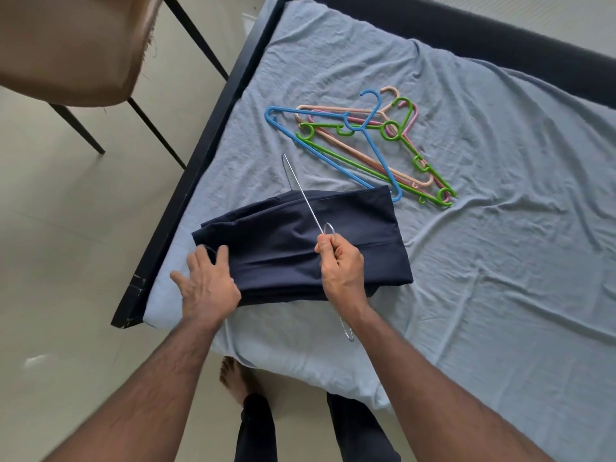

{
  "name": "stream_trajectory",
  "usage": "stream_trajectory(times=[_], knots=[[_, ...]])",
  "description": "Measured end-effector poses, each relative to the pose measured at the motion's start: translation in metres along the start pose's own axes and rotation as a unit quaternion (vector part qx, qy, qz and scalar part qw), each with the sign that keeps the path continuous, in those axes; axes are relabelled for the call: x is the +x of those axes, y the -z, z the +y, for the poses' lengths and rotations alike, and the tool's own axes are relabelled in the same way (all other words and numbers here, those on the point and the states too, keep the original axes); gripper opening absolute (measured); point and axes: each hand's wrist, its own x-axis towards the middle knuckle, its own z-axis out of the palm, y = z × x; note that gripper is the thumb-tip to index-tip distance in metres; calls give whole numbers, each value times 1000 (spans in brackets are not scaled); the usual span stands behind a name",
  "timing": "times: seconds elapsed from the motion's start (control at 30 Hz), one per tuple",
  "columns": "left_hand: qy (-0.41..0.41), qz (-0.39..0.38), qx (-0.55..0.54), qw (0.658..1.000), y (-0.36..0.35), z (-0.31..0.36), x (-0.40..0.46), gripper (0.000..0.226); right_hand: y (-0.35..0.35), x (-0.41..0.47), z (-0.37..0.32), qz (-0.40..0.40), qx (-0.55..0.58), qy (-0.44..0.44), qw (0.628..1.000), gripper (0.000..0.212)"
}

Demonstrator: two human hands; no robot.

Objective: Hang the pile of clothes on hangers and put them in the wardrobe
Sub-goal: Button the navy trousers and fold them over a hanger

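Note:
A folded navy garment (286,238) lies on the blue bedsheet (466,261) near the bed's left corner. A thin metal wire hanger (301,191) runs through it, one end sticking out at the far side and the other end showing below my wrist. My right hand (340,265) grips the hanger's hook above the garment. My left hand (208,281) rests with spread fingers on the garment's left edge. Further back on the sheet lies a loose heap of plastic hangers (370,141) in blue, green, pink and beige.
The bed's black frame (196,168) runs along the left side, with pale tiled floor (66,261) beyond it. A brown chair (73,48) on black legs stands at the upper left. My bare foot (233,375) and dark trouser legs show at the bed's near edge.

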Motion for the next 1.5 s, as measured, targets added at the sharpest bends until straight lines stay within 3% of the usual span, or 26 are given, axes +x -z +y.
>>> stream_trajectory(times=[0.1,0.2,0.27,0.37,0.47,0.57,0.73,0.83,1.03,1.13,1.3,1.37,1.5], knots=[[-16,-50,-1,999,3,4,-7,43,3,-2,-17,-7,-9,2,1000,33],[93,-163,-182,965,10,-5,-6,41,7,-3,-39,-37,0,12,999,35],[159,-146,-286,933,18,-16,-4,51,7,-6,-59,-80,-7,37,996,35],[207,-127,-322,915,43,-36,-13,64,0,-11,-92,-136,-41,87,986,35],[189,-92,-318,924,77,-64,-27,69,-12,-18,-129,-179,-81,124,973,34],[149,1,-372,916,130,-93,-43,74,-25,-27,-175,-244,-139,167,945,37],[30,215,-272,937,242,-160,-77,74,-54,-36,-274,-297,-230,258,890,42],[-46,233,-228,944,300,-212,-106,56,-79,-45,-349,-300,-238,314,869,50],[-74,251,-199,944,409,-313,-183,40,-156,-92,-509,-300,-269,450,797,64],[-56,230,-158,959,453,-361,-216,43,-201,-135,-583,-301,-258,494,774,56],[21,170,-227,959,513,-465,-282,64,-278,-211,-685,-331,-199,529,756,72],[49,192,-219,955,527,-505,-314,52,-309,-244,-720,-340,-180,545,745,71],[112,243,-222,938,540,-577,-367,36,-370,-311,-780,-360,-178,602,690,69]])
